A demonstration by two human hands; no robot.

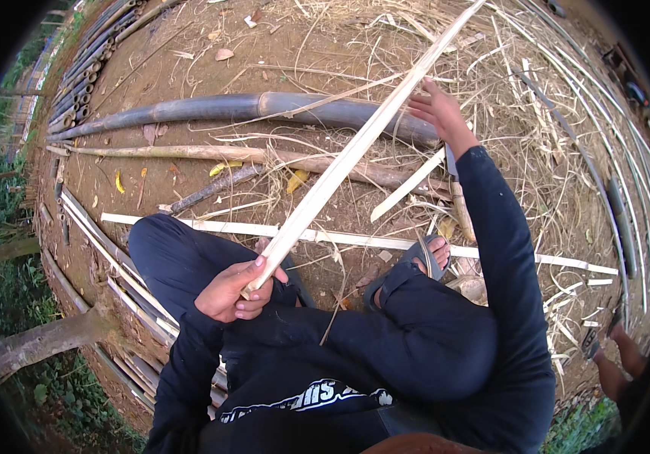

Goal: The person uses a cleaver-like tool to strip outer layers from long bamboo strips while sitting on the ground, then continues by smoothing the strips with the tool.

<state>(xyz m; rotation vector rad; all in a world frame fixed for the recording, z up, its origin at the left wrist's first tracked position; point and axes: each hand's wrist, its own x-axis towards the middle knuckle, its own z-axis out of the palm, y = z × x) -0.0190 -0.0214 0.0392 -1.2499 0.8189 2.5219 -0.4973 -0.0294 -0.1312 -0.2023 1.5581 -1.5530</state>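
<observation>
The left hand [236, 293] is gripping the pale strip [359, 147] by its near end, fingers closed — firmness there is probably serving control best — while the strip is slanting past the right hand [442, 115], its fingers hanging open (touch unclear).

Navy sleeves [500, 227], dark trousers [438, 333], strapped sandals [395, 281], white print [325, 394].

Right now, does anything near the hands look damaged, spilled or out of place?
Nothing clearly stands out. Loose pale shavings lie tangled on the ground near the open right hand: untidy, but spread widely rather than in one odd spot. The pale strip held in the left hand shows no obvious break.
</observation>
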